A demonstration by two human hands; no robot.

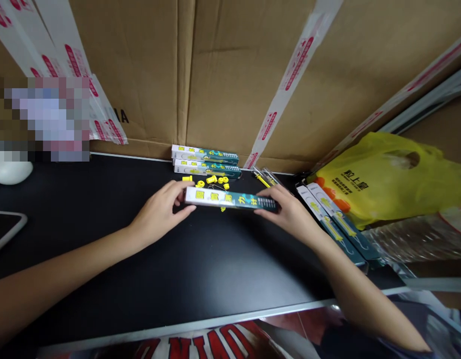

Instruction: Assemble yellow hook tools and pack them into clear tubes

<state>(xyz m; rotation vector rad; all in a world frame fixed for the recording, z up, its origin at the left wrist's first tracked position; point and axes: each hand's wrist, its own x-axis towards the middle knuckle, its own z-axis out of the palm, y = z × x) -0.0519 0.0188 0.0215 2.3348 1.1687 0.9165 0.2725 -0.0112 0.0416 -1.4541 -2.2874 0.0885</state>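
Note:
Between my two hands is a long, narrow cardboard box (230,198), white on the left and dark green on the right, with yellow lettering. My left hand (161,207) pinches its white end, thumb below and fingers above. The green end is gripped by my right hand (285,208) in the same way. The box is held level above the black table (200,269). Just behind it lie several small yellow plastic parts (211,179) and thin wire pieces, partly hidden by the box. Two similar boxes (207,168) are stacked farther back.
Two more such boxes (331,224) lie on the right by a yellow plastic bag (387,174). Clear tubes with yellow rods (266,178) rest near the back. A large taped carton (223,75) walls off the rear. At left is a white-edged device (8,229).

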